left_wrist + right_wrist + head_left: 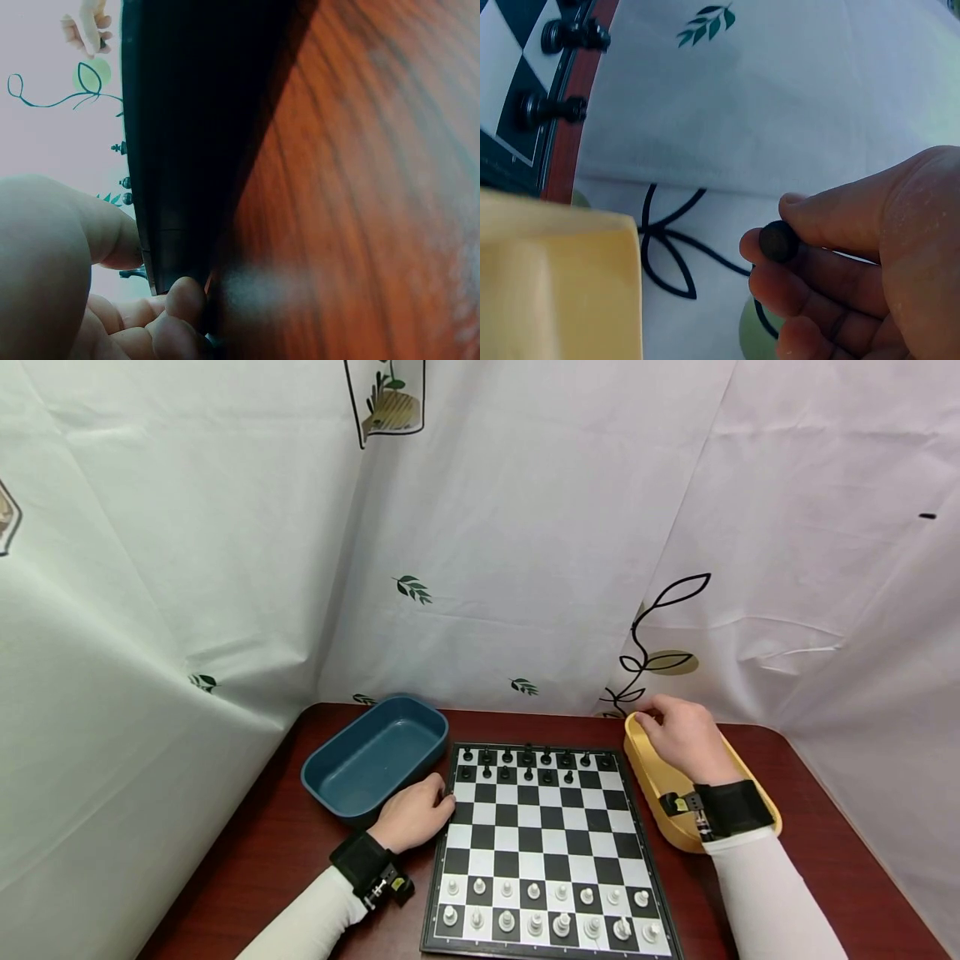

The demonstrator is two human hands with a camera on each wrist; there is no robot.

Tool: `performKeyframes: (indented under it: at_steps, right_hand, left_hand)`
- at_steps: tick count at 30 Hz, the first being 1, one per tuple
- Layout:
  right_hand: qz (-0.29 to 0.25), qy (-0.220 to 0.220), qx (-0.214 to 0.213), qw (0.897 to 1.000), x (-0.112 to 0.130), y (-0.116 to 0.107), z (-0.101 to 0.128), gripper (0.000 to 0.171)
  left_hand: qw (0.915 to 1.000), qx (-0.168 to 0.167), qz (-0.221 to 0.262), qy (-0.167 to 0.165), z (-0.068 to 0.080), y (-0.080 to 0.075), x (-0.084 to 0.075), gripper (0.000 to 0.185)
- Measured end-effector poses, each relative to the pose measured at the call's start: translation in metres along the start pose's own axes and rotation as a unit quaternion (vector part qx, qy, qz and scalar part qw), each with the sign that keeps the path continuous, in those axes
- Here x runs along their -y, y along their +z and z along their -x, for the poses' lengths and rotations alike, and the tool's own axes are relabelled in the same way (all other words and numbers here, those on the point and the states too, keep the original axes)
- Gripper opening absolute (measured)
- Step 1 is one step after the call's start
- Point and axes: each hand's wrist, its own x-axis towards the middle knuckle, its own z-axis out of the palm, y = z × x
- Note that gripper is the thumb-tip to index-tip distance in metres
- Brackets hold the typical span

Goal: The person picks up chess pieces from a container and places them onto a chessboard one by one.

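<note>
The chessboard (528, 839) lies on the table with black pieces (528, 760) along its far side and white pieces (534, 910) along its near side. My left hand (415, 812) holds the board's left edge; in the left wrist view the thumb is on top and the fingers are against the dark side (187, 150). My right hand (686, 739) is above the far end of the yellow container (652, 768). Between thumb and fingertips it pinches a small black chess piece (778, 241), seen by its round base in the right wrist view. Its top is hidden by the fingers.
A blue container (375, 760) stands left of the board, right beside the left hand. The yellow one is close to the board's right edge. White printed cloth (525, 568) hangs behind the table (262, 860). Two far-row squares at the right of the black pawn row are bare.
</note>
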Motion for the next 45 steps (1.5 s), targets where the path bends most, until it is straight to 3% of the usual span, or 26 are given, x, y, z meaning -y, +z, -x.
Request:
performKeyframes:
  at_steps: [10, 23, 36, 45]
  right_hand:
    - [-0.036, 0.013, 0.068, 0.997, 0.017, 0.005, 0.001, 0.012]
    - [-0.064, -0.046, 0.124, 0.989, 0.03, 0.023, 0.002, 0.008]
    - [-0.058, -0.048, 0.226, 0.971, 0.041, 0.036, 0.006, 0.014]
    - [-0.034, -0.044, 0.259, 0.964, 0.043, 0.044, 0.007, 0.012]
  left_hand:
    - [1.0, -0.001, 0.003, 0.001, -0.002, 0.001, 0.001, 0.019]
    - [1.0, 0.002, 0.001, -0.003, -0.002, 0.0, 0.0, 0.018]
    - [1.0, -0.001, 0.003, 0.002, 0.0, -0.001, -0.001, 0.018]
    - [1.0, 0.0, 0.004, 0.006, 0.0, -0.001, -0.001, 0.018]
